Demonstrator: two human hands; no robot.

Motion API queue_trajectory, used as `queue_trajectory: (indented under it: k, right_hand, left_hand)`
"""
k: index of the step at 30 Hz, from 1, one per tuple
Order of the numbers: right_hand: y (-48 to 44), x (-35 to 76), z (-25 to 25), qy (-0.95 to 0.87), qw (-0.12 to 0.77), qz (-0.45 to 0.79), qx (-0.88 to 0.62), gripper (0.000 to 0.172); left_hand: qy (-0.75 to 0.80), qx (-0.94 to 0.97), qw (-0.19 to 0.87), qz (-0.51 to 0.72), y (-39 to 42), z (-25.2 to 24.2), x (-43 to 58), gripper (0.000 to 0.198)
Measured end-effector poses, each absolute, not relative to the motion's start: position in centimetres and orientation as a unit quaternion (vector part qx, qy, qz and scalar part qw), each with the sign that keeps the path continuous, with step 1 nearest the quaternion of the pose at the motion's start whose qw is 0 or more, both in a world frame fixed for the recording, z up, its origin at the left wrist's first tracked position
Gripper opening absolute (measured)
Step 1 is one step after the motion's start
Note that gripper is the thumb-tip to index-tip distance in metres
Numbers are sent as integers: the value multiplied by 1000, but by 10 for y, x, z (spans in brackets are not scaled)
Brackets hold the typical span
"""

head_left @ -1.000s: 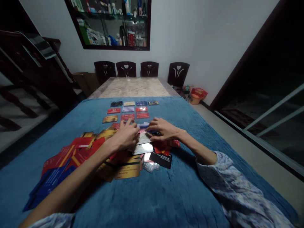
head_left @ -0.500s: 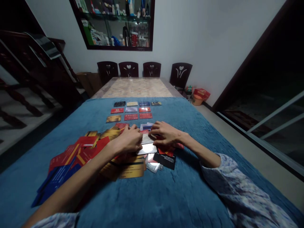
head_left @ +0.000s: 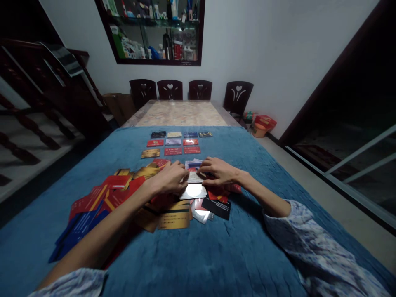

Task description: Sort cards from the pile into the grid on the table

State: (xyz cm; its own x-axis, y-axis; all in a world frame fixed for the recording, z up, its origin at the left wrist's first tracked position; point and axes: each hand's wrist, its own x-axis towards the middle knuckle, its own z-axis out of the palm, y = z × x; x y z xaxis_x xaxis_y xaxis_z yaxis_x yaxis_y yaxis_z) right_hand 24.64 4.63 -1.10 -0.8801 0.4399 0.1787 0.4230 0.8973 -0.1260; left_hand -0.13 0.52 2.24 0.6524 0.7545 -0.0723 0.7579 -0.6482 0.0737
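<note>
Side by side over a heap of plastic cards, both hands have their fingers curled. My left hand grips the left end of a pale card, and my right hand grips its right end. Just below it lies a shiny white card that catches the light. A black card and a gold card lie nearer to me. Red cards and blue cards are spread in a loose pile at the left, partly behind my left forearm. The fingertips are partly hidden.
Beyond my hands, several card stacks stand in rows, among them a gold one and a red one. A blue cloth covers the near table; bare marble tabletop shows behind. Dark chairs line the far wall.
Both hands stay on the pale card with almost no movement. The whole view has shifted slightly, so things appear a little further right.
</note>
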Motion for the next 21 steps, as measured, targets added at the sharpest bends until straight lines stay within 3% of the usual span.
queue_trajectory:
  k: [14, 21]
  right_hand:
    - [56, 252, -18, -960, 125, 34, -249, 32]
    - [57, 248, -26, -945, 149, 13, -290, 29]
  left_hand:
    - [403, 910, 69, 67, 23, 14, -8, 31]
    - [429, 896, 63, 97, 34, 5, -13, 26]
